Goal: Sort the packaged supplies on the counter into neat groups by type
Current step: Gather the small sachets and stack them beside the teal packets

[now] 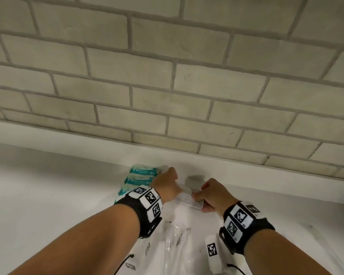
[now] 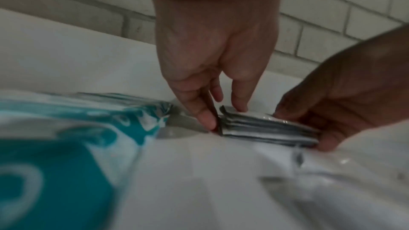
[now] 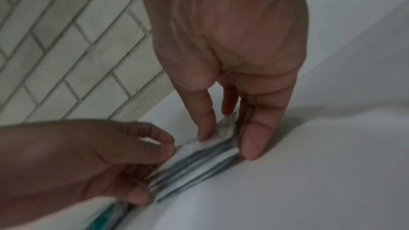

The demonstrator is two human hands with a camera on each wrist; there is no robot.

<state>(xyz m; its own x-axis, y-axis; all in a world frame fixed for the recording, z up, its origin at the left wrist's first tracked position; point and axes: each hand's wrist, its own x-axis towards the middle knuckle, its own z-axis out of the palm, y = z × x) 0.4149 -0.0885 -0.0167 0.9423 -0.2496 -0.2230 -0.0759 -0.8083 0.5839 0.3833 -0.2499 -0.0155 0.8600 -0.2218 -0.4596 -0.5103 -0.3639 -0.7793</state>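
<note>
A thin stack of flat white packets (image 2: pixel 268 128) lay on the white counter (image 1: pixel 48 185), just right of a row of teal packs (image 1: pixel 141 178). The left hand (image 1: pixel 164 184) pinched the stack's left end between thumb and fingers; the right hand (image 1: pixel 213 193) pinched its right end, thumb on top.
</note>
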